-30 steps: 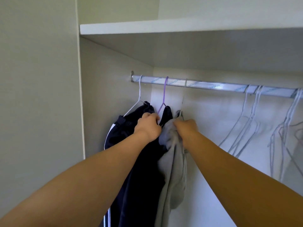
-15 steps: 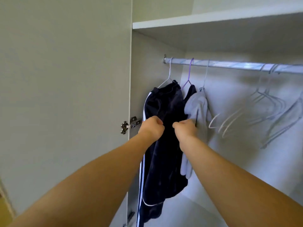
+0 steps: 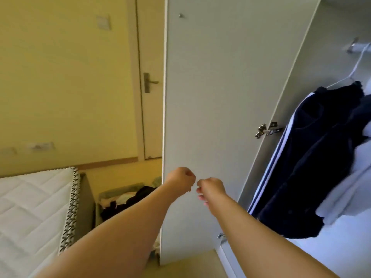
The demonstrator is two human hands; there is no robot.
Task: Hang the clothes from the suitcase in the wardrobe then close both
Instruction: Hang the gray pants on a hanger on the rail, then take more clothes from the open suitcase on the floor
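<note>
Holds nothing in the left hand (image 3: 181,180), curled to a loose fist in front of the flat white wardrobe door panel (image 3: 210,97). Carries the right hand (image 3: 211,188) just beside it, knuckles almost meeting, fingers likewise curled in, seemingly empty, though too blurred to rule out something small pinched there. Finds the dark navy garment with white side stripes (image 3: 313,157) hanging on a thin white wire hanger (image 3: 350,75) from the metal rail (image 3: 360,47) at far right, a pale grey garment (image 3: 353,187) touching it on the inner side. Places the open green suitcase (image 3: 120,189) low at left, between the white quilted mattress (image 3: 34,207) and the door edge, dark and pale clothes heaped inside: more to hang, by that showing. Reads the step as the turn toward the suitcase for the next piece. Main hazards: knocking a forearm on the edge of the open door while swinging left past it; snagging the navy garment and pulling it off its slippery wire hanger; lifting two tangled pieces from the heap at once and dropping one; later, shutting the door on hanging cloth near the silver hinge (image 3: 267,130), given the navy hem bulging toward the opening. Worth tucking that hem in before closing anything, and emptying the suitcase before shutting it.
</note>
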